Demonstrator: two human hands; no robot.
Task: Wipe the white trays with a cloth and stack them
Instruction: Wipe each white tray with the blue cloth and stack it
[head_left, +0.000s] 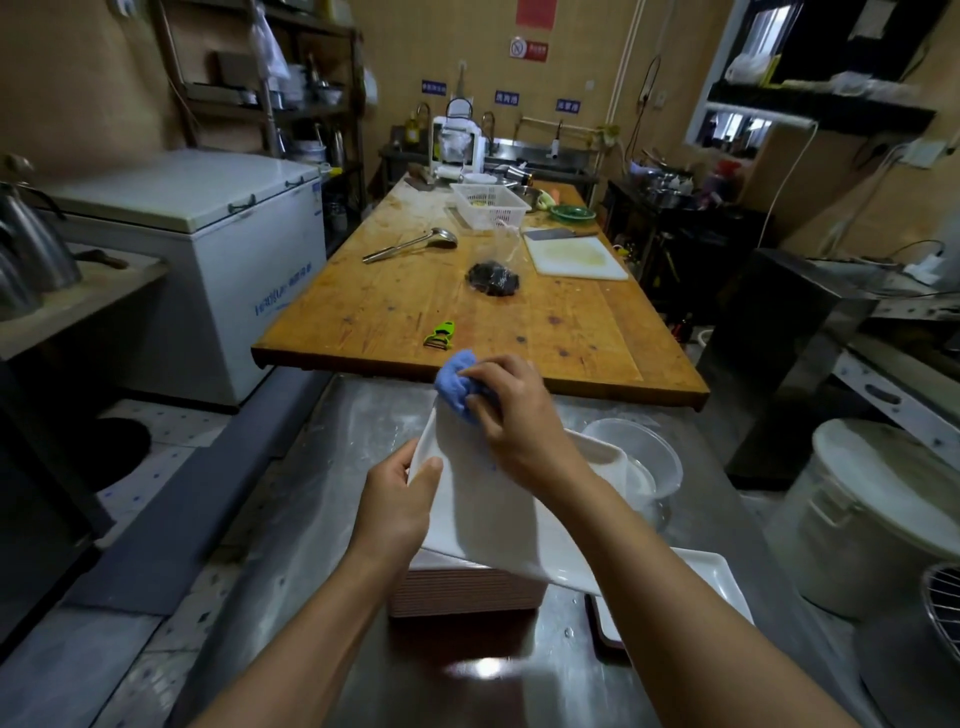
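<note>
Holding a white tray (488, 509) tilted above the steel tabletop (322, 499), my left hand (397, 506) pinches its left rim, thumb on top. My right hand (511, 415) clutches a bunched blue cloth (457, 387) against the tray's far edge (a stack of trays (462, 592) sits just beneath).

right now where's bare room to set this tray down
Bare steel counter left of the left hand and tray stack. Bare wood table between ladle and green peeler. Crowded right: clear bowl, flat tray.
</note>
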